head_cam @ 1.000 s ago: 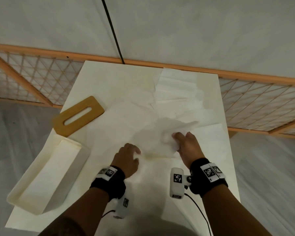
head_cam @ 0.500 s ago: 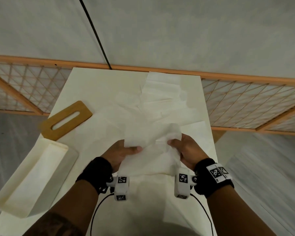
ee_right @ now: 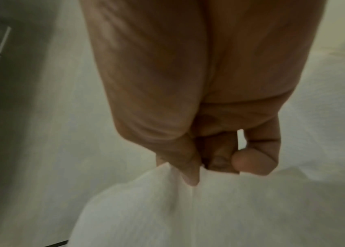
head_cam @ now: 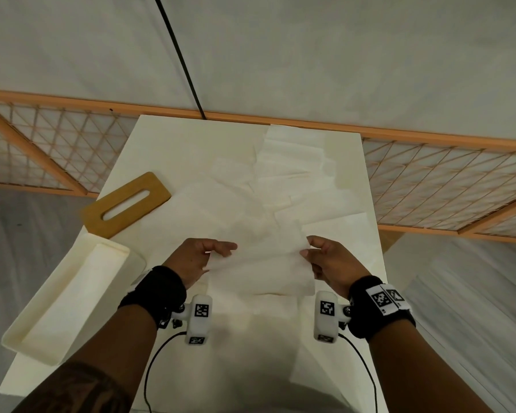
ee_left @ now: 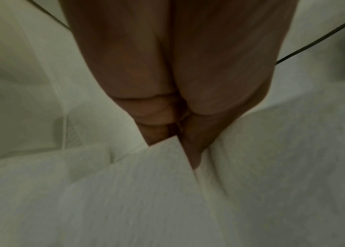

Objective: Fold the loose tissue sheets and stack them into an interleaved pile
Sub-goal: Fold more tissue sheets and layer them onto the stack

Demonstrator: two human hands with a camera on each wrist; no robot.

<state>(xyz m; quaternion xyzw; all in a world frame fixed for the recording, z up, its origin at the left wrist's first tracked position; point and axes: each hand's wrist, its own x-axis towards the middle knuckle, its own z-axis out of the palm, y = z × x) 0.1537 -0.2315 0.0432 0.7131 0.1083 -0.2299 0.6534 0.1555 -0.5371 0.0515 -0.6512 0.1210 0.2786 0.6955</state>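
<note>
A thin white tissue sheet hangs stretched between my two hands above the near middle of the table. My left hand pinches its left top corner, and in the left wrist view the tissue sheet runs out from the thumb and fingers of the left hand. My right hand pinches the right top corner; the right wrist view shows the right hand with thumb and fingers closed on the tissue sheet. Several more loose tissue sheets lie flat and overlapping on the table beyond.
A cream open box stands at the table's left edge, with a wooden slotted lid beyond it. The white table ends at an orange lattice rail at the back and sides. A black cable crosses the wall.
Both hands took a sheet off the table, lifted it and pulled apart, so it now hangs spread out flat instead of crumpled.
</note>
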